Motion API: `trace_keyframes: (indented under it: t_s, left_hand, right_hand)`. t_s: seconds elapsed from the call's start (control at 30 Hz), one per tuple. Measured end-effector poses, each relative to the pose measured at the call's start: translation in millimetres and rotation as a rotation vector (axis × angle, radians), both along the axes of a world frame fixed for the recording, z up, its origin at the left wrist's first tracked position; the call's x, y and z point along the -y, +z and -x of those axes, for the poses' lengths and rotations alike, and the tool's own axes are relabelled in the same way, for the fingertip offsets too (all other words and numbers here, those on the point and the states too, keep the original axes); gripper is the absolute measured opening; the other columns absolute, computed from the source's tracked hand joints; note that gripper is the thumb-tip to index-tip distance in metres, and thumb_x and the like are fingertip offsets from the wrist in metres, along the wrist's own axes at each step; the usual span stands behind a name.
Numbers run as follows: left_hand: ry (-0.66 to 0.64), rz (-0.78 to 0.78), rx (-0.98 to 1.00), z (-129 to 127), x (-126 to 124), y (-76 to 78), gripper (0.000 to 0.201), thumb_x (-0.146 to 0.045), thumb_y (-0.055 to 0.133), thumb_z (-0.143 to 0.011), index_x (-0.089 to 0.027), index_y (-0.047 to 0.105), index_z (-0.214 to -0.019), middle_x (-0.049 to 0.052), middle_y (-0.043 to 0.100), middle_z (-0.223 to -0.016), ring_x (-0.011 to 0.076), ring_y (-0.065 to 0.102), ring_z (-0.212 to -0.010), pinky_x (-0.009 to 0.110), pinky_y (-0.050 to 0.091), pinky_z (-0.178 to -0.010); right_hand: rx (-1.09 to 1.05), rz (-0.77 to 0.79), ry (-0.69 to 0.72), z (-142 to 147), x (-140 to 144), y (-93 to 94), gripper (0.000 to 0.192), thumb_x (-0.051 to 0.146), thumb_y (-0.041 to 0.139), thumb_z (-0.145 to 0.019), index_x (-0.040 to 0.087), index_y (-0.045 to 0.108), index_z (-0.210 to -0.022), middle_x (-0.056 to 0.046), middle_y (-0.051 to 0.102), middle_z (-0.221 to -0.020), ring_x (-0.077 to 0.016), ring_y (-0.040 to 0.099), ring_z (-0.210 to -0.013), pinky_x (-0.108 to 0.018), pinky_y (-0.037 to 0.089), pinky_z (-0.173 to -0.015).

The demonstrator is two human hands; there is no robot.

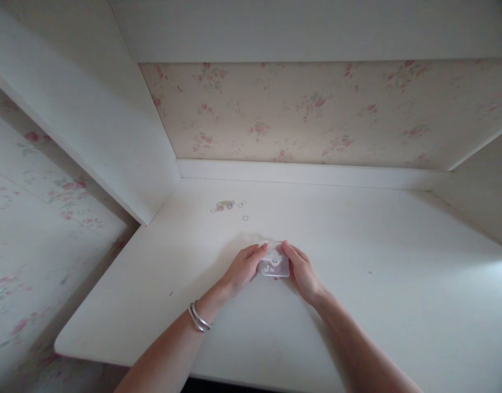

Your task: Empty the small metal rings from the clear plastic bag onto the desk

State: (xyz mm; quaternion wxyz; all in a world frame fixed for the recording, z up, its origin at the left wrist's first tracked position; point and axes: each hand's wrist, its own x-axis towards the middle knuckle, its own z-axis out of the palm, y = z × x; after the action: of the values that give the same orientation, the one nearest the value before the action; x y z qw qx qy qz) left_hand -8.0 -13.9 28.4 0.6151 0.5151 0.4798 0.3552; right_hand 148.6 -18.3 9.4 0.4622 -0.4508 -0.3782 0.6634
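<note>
Both hands' grip holds a clear box (pixel 274 266) with small pieces inside.

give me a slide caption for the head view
Both hands, left hand and right hand, hold a small clear plastic box on a white desk, small rings lying beyond.

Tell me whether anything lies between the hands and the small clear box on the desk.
Nothing visible does. The left hand and right hand already grip the small clear plastic box from either side. The loose small rings lie apart, farther back on the white desk.
</note>
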Motion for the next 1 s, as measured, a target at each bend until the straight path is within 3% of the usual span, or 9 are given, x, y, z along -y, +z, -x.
trace_keyframes:
  t_s: [0.27,0.47,0.7,0.87,1.0]
  left_hand:
    - [0.022,0.067,0.033,1.5,0.8,-1.0,0.053,-0.067,0.044,-0.078,-0.017,0.043,-0.06,-0.006,0.033,-0.049,0.0062,0.025,-0.043,0.023,0.016,-0.043]
    - [-0.01,0.089,0.031,2.1,1.7,3.1,0.053,-0.069,0.041,-0.078,-0.018,0.041,-0.062,-0.007,0.027,-0.049,0.0059,0.02,-0.042,0.023,0.012,-0.041]
    - [-0.188,0.008,-0.083,4.7,4.8,9.3,0.053,-0.064,0.042,-0.08,-0.015,0.056,-0.068,-0.007,0.027,-0.047,0.0072,0.021,-0.043,0.024,0.013,-0.042]
    - [-0.146,-0.035,-0.067,1.9,4.3,7.1,0.049,-0.061,0.045,-0.081,-0.015,0.055,-0.066,-0.006,0.032,-0.046,0.0077,0.024,-0.044,0.025,0.015,-0.045]
    - [-0.071,-0.035,-0.036,1.6,3.5,3.8,0.048,-0.061,0.045,-0.081,-0.016,0.052,-0.065,-0.007,0.029,-0.044,0.0078,0.023,-0.044,0.026,0.015,-0.046]
  right_hand:
    - [0.255,-0.138,0.034,-2.3,0.9,-4.9,0.046,0.06,0.047,-0.083,0.016,0.057,-0.071,0.001,0.051,-0.059,-0.0108,0.042,-0.053,-0.024,0.033,-0.05]
    - [0.224,-0.136,0.006,-0.7,1.7,1.7,0.045,0.06,0.048,-0.082,0.018,0.057,-0.069,0.001,0.051,-0.058,-0.0116,0.043,-0.052,-0.025,0.033,-0.049]
    - [0.085,-0.104,-0.137,-1.2,-1.4,1.6,0.047,0.064,0.044,-0.082,0.019,0.055,-0.082,0.001,0.054,-0.059,-0.0129,0.048,-0.048,-0.026,0.04,-0.046]
    - [0.08,-0.111,0.043,-2.9,3.3,5.2,0.051,0.065,0.036,-0.085,0.021,0.05,-0.106,0.003,0.054,-0.055,-0.0112,0.045,-0.041,-0.022,0.033,-0.038]
    - [0.167,-0.171,0.175,-2.0,7.0,11.5,0.043,0.059,0.044,-0.085,0.022,0.048,-0.107,0.005,0.051,-0.052,-0.0076,0.036,-0.037,-0.02,0.024,-0.036]
